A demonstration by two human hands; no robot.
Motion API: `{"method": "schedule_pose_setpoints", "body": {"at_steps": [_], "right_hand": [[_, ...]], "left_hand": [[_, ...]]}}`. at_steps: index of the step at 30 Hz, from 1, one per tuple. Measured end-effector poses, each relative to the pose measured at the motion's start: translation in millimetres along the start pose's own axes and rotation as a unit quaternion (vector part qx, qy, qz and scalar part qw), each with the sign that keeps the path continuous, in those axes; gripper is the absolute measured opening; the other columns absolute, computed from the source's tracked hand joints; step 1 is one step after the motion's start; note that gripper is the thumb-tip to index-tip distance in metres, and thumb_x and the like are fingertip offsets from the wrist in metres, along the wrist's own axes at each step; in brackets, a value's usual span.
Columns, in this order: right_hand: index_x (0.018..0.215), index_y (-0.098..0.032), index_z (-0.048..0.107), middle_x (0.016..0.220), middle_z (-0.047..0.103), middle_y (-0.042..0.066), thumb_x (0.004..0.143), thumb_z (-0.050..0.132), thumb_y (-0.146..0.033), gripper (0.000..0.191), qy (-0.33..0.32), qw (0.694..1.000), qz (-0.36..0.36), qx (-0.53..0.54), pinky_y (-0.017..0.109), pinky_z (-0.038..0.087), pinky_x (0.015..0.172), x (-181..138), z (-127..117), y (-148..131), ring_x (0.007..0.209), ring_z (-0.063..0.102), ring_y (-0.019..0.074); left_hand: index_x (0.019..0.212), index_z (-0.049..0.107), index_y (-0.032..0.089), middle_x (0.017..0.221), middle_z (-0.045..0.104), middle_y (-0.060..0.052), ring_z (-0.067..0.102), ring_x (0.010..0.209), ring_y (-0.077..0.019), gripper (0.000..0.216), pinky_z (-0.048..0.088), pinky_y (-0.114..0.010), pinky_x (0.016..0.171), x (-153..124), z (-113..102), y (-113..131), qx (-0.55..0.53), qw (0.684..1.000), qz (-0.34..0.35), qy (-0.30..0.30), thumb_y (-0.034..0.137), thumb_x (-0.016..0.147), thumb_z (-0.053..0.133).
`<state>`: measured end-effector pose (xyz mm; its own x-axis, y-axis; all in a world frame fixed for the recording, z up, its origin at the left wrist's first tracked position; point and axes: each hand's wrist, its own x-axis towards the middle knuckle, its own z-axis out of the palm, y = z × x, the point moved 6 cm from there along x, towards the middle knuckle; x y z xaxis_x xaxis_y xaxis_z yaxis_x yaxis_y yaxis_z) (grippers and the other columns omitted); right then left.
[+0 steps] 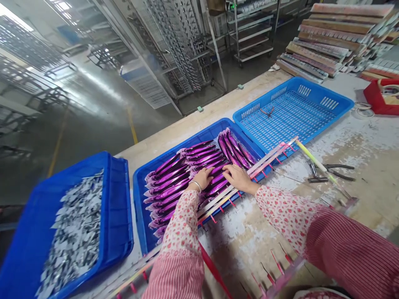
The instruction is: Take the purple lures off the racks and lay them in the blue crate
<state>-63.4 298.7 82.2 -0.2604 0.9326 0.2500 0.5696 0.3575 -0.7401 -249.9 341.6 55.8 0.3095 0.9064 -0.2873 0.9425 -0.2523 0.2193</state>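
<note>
Both my hands rest on glossy purple fish-shaped lures laid in rows in a blue tray. My left hand, with a bracelet at the wrist, lies palm down on the lures with its fingers curled over them. My right hand lies beside it, fingers spread over the purple pieces. A long strip with red pins runs across the tray's near edge under my right wrist.
A deep blue bin of grey-white pieces stands at the left. A second blue tray holding one small item lies at the right. Pliers and a red box sit on the worn table. Stacked boards are behind. Another pinned strip lies near me.
</note>
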Motion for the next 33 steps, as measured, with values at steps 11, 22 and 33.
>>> {"method": "schedule_pose_setpoints", "body": {"at_steps": [11, 22, 33], "right_hand": [[0.104, -0.021, 0.067, 0.089, 0.071, 0.004, 0.099, 0.051, -0.029, 0.018, -0.025, 0.998, 0.001, -0.057, 0.029, 0.045, 0.076, -0.1, -0.7, 0.3, 0.090, 0.064, 0.0198], [0.090, -0.019, 0.071, 0.086, 0.071, 0.009, 0.096, 0.051, -0.039, 0.029, -0.046, 0.989, -0.071, -0.122, 0.034, 0.041, 0.077, -6.8, 5.4, -9.8, 0.090, 0.058, 0.0250], [0.132, -0.022, 0.060, 0.127, 0.063, 0.012, 0.100, 0.046, -0.049, 0.044, -0.157, 0.933, -0.241, -0.218, 0.046, 0.029, 0.103, -86.9, 142.7, -147.4, 0.117, 0.050, 0.0287]], "left_hand": [[0.131, 0.056, 0.016, 0.129, 0.059, -0.015, 0.055, 0.123, -0.0263, 0.042, 0.041, -0.046, 0.109, -93.3, -13.0, 0.7, -0.185, 0.930, -0.018, 0.317, 0.033, 0.094, 0.047], [0.134, 0.050, 0.012, 0.131, 0.056, -0.021, 0.055, 0.123, -0.0346, 0.073, 0.042, -0.052, 0.107, -393.7, 197.9, 23.1, -0.309, 0.772, -0.415, 0.370, 0.056, 0.077, 0.063], [0.116, 0.058, 0.014, 0.070, 0.066, -0.004, 0.064, 0.061, -0.0215, 0.052, 0.049, -0.033, 0.062, -365.0, 229.8, 35.9, -0.425, 0.749, -0.370, 0.350, 0.051, 0.080, 0.059]]}}
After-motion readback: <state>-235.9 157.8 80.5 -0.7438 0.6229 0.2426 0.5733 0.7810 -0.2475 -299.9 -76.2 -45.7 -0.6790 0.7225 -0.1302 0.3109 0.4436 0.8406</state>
